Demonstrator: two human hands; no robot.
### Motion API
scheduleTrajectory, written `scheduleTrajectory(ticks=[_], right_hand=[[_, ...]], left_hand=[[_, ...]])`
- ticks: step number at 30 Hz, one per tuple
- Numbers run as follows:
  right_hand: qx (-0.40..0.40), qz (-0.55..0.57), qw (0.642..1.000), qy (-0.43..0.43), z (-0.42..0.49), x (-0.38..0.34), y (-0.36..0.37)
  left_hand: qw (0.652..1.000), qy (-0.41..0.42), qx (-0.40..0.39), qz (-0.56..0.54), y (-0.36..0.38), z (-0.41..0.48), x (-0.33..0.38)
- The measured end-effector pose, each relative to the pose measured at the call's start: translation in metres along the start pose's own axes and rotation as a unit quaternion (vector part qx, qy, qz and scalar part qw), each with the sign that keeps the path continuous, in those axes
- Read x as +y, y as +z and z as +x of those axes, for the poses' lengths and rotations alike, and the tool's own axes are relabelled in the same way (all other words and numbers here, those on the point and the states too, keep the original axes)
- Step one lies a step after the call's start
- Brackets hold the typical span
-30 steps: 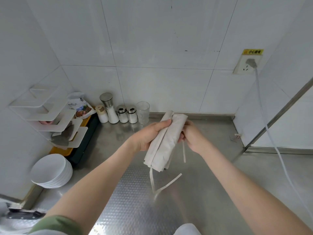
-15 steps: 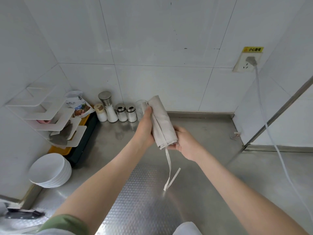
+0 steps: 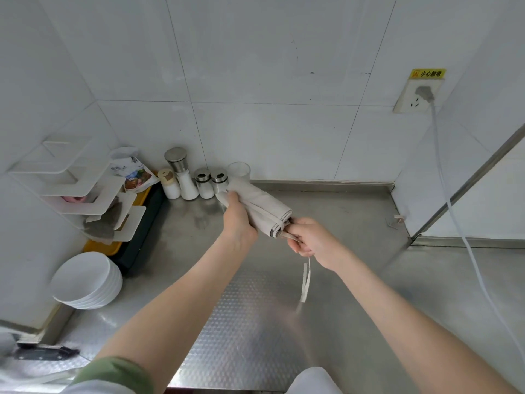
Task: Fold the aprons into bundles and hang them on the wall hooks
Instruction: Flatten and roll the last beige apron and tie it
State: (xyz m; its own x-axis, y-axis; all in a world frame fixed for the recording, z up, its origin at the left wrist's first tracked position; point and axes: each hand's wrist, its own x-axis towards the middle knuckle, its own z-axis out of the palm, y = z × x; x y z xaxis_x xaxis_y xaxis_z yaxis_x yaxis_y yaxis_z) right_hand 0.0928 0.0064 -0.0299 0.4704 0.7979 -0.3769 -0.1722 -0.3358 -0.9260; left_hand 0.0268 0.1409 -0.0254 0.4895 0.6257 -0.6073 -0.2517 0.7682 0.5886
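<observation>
The left grip is curled round the beige apron, which is folded into a tight roll and held in the air above the desk, tilted so that its far end points up and left towards the wall. The right grip is closed just beside the roll's near end, pinching the apron's strap where it leaves the folds; the loose end of the strap hangs straight down below that grip, its tip just above the steel surface. Both forearms reach in from the near edge, the left one with a green sleeve pushed up. Behind the roll, against the far wall, stand a clear glass, two small shakers with metal lids, a taller grinder and a white jar. To the left, a printed packet leans beside a white tiered rack fixed to the left wall, with a yellow tray under it. Nearer on the left sits a stack of white bowls. On the far right wall, a socket under a yellow warning sticker holds a plug whose white cable trails down to the near right.
</observation>
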Motion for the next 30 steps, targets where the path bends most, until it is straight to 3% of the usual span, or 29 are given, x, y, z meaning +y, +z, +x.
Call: scheduleTrajectory(ticks=[4,8,17,23,27,30], right_hand=[[-0.058,-0.038,0.997,-0.033,-0.004,-0.001,-0.011],[-0.038,-0.153,0.986,-0.058,-0.002,-0.005,-0.018],[-0.076,0.012,0.995,-0.066,-0.002,-0.007,-0.024],[-0.008,0.040,0.997,-0.061,0.007,-0.009,-0.023],[0.036,0.080,0.989,-0.116,0.008,-0.012,-0.022],[0.010,0.102,0.986,-0.130,0.006,-0.016,-0.018]], left_hand=[[1.000,0.005,0.009,-0.026,-0.006,0.007,0.010],[1.000,0.000,-0.005,-0.014,-0.010,0.012,0.010],[0.978,-0.100,-0.182,0.021,-0.008,-0.011,0.010],[0.928,-0.053,-0.276,0.245,-0.006,-0.025,0.008],[0.920,-0.041,-0.288,0.263,-0.007,-0.027,0.004],[0.933,-0.044,-0.281,0.220,-0.010,-0.021,0.002]])
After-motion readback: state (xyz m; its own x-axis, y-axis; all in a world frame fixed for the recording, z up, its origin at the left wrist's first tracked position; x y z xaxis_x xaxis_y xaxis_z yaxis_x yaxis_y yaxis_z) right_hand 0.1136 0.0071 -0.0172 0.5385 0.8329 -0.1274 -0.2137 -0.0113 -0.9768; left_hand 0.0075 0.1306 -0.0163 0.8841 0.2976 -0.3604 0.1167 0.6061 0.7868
